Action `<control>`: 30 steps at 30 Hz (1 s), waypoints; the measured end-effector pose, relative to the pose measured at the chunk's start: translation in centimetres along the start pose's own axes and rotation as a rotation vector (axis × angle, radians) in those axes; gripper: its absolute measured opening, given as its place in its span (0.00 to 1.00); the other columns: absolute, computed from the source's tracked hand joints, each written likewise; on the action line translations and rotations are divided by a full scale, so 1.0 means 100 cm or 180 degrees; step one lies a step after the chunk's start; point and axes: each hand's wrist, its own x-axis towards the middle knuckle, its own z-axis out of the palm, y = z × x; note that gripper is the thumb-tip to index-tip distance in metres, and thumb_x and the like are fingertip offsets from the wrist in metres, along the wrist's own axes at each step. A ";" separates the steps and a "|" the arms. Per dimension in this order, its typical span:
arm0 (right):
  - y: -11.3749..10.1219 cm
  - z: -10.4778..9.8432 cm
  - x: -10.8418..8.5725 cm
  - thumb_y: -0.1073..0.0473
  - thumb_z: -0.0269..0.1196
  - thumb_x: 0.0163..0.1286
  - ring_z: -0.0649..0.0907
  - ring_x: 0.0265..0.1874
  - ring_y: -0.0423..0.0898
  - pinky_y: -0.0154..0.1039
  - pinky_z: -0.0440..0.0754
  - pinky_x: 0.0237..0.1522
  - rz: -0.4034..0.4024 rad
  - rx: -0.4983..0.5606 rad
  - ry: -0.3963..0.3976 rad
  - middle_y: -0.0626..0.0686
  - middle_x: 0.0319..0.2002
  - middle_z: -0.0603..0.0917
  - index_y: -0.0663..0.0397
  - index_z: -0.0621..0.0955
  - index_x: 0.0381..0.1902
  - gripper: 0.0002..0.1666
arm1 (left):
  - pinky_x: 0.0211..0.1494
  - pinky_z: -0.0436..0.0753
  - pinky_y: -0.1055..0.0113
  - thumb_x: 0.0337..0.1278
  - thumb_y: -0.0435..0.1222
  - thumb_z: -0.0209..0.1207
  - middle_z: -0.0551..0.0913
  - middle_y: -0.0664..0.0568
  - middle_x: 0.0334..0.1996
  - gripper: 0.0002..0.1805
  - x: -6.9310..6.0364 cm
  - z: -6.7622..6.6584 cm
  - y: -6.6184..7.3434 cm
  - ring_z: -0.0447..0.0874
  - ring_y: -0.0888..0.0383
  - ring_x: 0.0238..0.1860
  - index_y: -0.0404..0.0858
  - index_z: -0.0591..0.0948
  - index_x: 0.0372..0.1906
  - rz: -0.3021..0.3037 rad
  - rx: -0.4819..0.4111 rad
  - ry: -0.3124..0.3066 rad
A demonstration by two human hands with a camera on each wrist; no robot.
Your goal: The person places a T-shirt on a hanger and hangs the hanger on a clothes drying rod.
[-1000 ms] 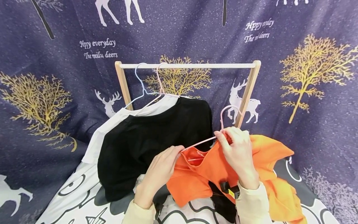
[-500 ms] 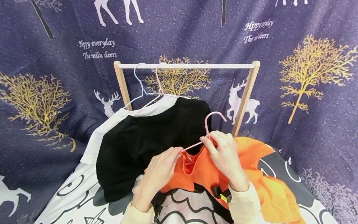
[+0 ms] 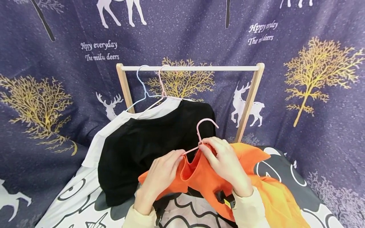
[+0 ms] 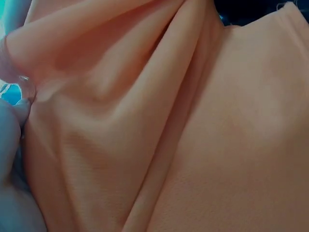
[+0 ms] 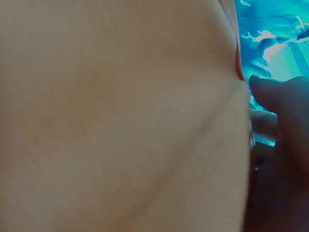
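Note:
A pink hanger [image 3: 198, 129] is partly inside an orange shirt [image 3: 206, 183]; its hook sticks up above the collar. My left hand [image 3: 162, 171] pinches the collar's left side together with the hanger's arm. On the other side, my right hand [image 3: 228, 163] pinches the shirt by the hook's base. The hanger's lower parts are hidden by cloth. Orange fabric [image 4: 120, 125] fills most of the left wrist view, with a bit of the left hand [image 4: 9, 150] at its edge. In the right wrist view, the right thumb [image 5: 270, 92] meets the fabric's edge.
Behind the hands stands a small rack with a white rail [image 3: 211, 68] and wooden posts. A black shirt [image 3: 159, 136] and a white shirt [image 3: 95, 148] hang at its left on pink and blue hangers. Yellow-orange cloth [image 3: 276, 196] lies at right on the patterned bedding [image 3: 188, 210].
My right hand has moved left, carrying the hanger's hook left and down. The orange shirt has shifted left, its left shoulder now showing past my left wrist. My left hand has barely moved.

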 end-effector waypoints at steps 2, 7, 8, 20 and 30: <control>0.004 -0.003 0.000 0.59 0.65 0.67 0.79 0.37 0.46 0.44 0.76 0.44 0.0047 -0.0024 -0.0016 0.45 0.39 0.83 0.50 0.83 0.43 0.07 | 0.45 0.82 0.64 0.65 0.33 0.60 0.84 0.54 0.43 0.14 0.000 -0.002 -0.001 0.84 0.58 0.37 0.42 0.81 0.54 -0.0040 -0.0013 0.0014; 0.014 -0.012 -0.003 0.59 0.65 0.67 0.80 0.37 0.44 0.43 0.77 0.46 0.0151 -0.0135 -0.0011 0.43 0.36 0.81 0.49 0.83 0.42 0.06 | 0.46 0.82 0.64 0.65 0.33 0.60 0.84 0.54 0.43 0.14 -0.002 -0.007 -0.006 0.84 0.58 0.37 0.41 0.81 0.54 -0.0154 -0.0095 0.0063; 0.016 -0.013 -0.003 0.59 0.65 0.67 0.80 0.37 0.44 0.42 0.77 0.46 0.0152 -0.0148 -0.0007 0.43 0.36 0.81 0.49 0.84 0.41 0.05 | 0.46 0.82 0.63 0.65 0.33 0.60 0.84 0.54 0.43 0.14 -0.002 -0.008 -0.007 0.84 0.58 0.37 0.41 0.81 0.54 -0.0148 -0.0094 0.0090; 0.024 -0.027 -0.006 0.59 0.65 0.66 0.79 0.34 0.45 0.44 0.70 0.42 0.0023 -0.0349 -0.0022 0.42 0.31 0.80 0.48 0.84 0.36 0.01 | 0.47 0.81 0.62 0.63 0.34 0.62 0.85 0.54 0.47 0.15 -0.004 -0.017 -0.018 0.86 0.57 0.40 0.42 0.81 0.54 -0.0002 0.0029 0.0510; 0.026 -0.023 -0.005 0.54 0.64 0.67 0.80 0.28 0.47 0.45 0.64 0.40 0.0035 -0.0794 0.0080 0.45 0.25 0.79 0.48 0.81 0.27 0.09 | 0.32 0.82 0.59 0.59 0.36 0.66 0.87 0.48 0.37 0.16 -0.010 -0.027 -0.035 0.83 0.52 0.25 0.42 0.81 0.53 -0.0244 0.0237 0.0750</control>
